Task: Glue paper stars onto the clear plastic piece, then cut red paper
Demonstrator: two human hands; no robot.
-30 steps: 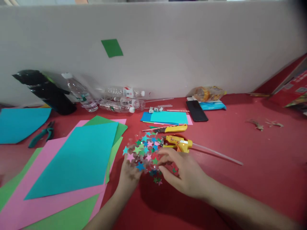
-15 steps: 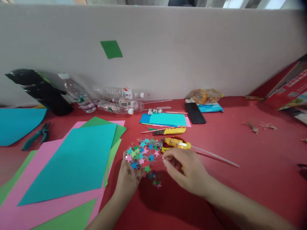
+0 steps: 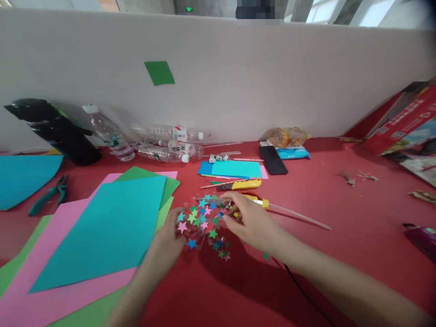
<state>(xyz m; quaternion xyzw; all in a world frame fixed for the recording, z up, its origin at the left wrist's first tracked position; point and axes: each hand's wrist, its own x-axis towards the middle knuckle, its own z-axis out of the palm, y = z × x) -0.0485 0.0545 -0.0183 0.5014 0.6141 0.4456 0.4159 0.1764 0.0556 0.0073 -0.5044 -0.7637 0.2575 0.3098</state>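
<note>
With left hand [image 3: 170,240], props a clear piece [image 3: 200,222] from its near-left side, fingers half open and curved against the plastic. With right hand [image 3: 250,222], pinches the piece's far-right rim, fingertips closed tight; pinched spot too small to make out. Holds the piece just in front of the knife [image 3: 243,185], low over the table [image 3: 340,263].

Thin, glossy, crinkled see-through plastic, rounded, studded with flat paper stars in blue, green, pink and teal. A few loose stars [image 3: 223,254] flat on the matte red top, nearer than the knife. Slim yellow hard-plastic knife, lying almost level. Yellow glue gun [image 3: 260,202] just in front of the knife, mostly hidden behind the right hand, with a straight translucent stick [image 3: 299,216] slanting off to the right.

Left of the knife, a matte teal sheet [image 3: 105,227] over pink and green ones, straight edges fanned, its right edge close beside the left wrist. Beyond the knife, a flat black phone [image 3: 272,160] and clear ribbed bottles [image 3: 163,152] on their sides against a grey partition [image 3: 272,81].

Most room for moving right of the knife and nearer, crossed only by a thin black cord [image 3: 299,286].
</note>
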